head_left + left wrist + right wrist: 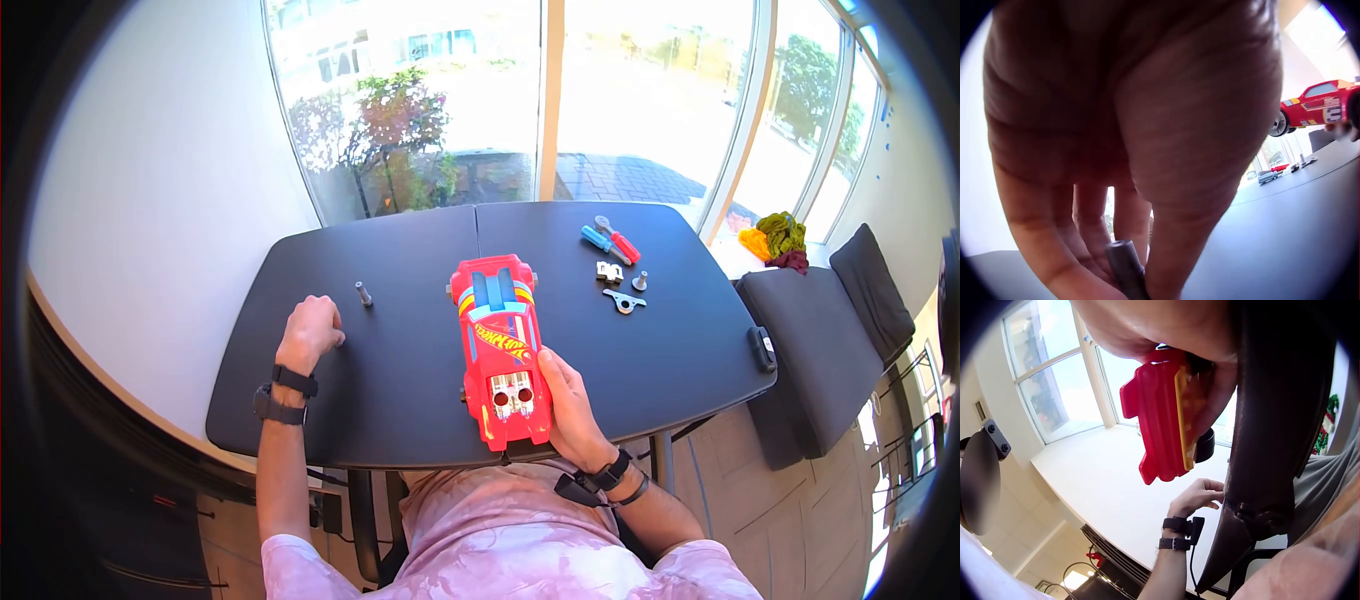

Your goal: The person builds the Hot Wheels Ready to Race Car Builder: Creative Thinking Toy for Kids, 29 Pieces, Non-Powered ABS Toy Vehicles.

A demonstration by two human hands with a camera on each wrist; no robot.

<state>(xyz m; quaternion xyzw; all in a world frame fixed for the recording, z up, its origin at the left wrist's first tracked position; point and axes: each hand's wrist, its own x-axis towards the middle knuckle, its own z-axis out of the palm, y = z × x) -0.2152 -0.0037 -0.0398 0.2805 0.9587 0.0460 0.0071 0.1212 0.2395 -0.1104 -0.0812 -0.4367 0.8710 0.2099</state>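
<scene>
A red toy car with a Hot Wheels logo and silver engine pipes is in my right hand, which grips it along its right side near the pipes. In the right wrist view the car's red end hangs below the palm. My left hand is over the left part of the table, fingers curled. In the left wrist view it pinches a small dark grey cylindrical piece between thumb and fingers, its lower end hidden. A grey bolt-like peg stands just beyond that hand.
On the black table, at the back right, lie a blue-handled tool, a red-handled tool, a white block, another grey peg and a flat grey bracket. A black device sits at the right edge.
</scene>
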